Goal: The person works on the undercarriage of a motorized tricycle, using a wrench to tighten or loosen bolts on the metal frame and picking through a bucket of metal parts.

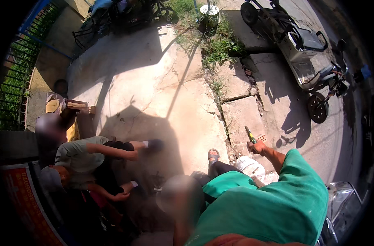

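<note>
A co-worker's hand grips a screwdriver over cracked concrete

The wearer's own hands do not show, so their grip cannot be told. The nearest grip is the co-worker's hand [257,147], reaching out of a green sleeve [295,172] and clenched on a screwdriver [250,134] with a green and yellow handle, held tilted above the concrete ground [154,82], near its grassy crack [220,45]. Just below the hand stands a white tub [249,167], and a sandalled foot [213,156] rests beside it. At the left edge another person [78,156] crouches near cardboard boxes [70,105]. A scooter [306,53] is parked well apart, toward the far right corner.
</note>
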Demonstrator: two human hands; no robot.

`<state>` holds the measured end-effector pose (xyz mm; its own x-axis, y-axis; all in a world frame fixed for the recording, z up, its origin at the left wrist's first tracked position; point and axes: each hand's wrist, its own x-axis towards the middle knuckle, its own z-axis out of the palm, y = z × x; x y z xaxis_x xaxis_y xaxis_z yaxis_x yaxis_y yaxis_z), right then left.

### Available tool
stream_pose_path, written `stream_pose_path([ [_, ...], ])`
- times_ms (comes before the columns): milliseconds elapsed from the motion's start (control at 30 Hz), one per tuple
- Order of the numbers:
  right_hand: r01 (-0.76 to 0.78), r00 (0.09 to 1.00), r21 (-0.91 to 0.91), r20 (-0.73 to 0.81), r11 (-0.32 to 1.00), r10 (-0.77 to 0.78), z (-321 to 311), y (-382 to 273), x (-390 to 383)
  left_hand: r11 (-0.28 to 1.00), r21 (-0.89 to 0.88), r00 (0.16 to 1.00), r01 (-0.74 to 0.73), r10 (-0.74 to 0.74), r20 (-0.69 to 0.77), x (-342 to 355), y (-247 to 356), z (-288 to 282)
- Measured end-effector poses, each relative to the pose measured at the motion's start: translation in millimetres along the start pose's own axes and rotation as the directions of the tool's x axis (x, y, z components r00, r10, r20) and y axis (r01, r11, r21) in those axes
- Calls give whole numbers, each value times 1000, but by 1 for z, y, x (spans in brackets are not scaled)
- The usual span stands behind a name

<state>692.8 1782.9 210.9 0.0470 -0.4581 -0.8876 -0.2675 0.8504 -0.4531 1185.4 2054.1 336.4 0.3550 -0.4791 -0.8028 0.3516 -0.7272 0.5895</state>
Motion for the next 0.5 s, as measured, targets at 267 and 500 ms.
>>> stream_pose_path([
  [267,-182,917,459,-239,869,319,-16,34,-59,948,304,995,-89,69,74,130,122,2],
  [500,-324,806,436,-337,839,486,45,28,-62,740,585,943,-332,236,236,256,288,27],
])
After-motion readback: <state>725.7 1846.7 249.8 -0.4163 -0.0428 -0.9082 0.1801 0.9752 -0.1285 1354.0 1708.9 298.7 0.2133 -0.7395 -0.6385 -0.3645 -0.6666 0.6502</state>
